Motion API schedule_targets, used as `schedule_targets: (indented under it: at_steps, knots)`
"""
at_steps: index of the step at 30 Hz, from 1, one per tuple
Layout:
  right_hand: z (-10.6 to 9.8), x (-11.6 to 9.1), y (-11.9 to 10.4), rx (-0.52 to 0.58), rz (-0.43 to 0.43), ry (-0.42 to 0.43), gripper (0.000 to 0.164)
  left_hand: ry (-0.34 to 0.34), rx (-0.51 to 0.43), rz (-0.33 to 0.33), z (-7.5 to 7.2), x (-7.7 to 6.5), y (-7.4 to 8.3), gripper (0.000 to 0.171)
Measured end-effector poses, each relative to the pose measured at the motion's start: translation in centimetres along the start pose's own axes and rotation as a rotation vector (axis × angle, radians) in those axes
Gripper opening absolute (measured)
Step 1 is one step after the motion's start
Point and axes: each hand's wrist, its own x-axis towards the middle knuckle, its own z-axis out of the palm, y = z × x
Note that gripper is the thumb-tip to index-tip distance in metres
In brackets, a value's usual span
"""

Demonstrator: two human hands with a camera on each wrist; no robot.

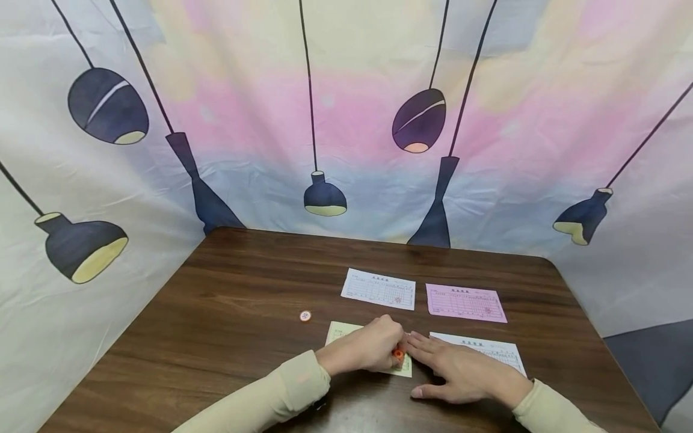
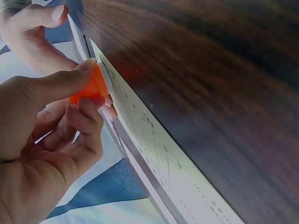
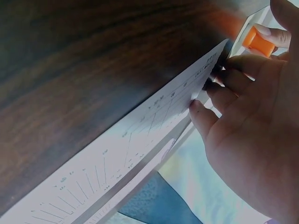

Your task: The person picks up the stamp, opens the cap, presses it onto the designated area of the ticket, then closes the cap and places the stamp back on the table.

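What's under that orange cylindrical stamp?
Under the orange cylindrical stamp is a pale yellow rectangular paper slip with printed lines; any print directly beneath is covered and can't be seen.

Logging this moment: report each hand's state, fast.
Left hand: closed, holding the small orange cylindrical stamp over the rectangular pale-yellow paper form.
Right hand: open, palm down, gripping nothing.

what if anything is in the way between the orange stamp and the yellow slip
Nothing visible: the left hand pinches the orange stamp, its base seemingly against the yellow slip. The right hand lies by the slip's right edge, beside the stamp, not under it.
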Motion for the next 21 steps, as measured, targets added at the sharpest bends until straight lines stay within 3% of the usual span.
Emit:
schedule_targets:
  at_steps: [21]
  knots:
    - [-0.4, 0.15, 0.03, 0.015, 0.0, -0.026, 0.084, -0.023, 0.072, 0.02, 0.03, 0.28, 0.22, 0.024]
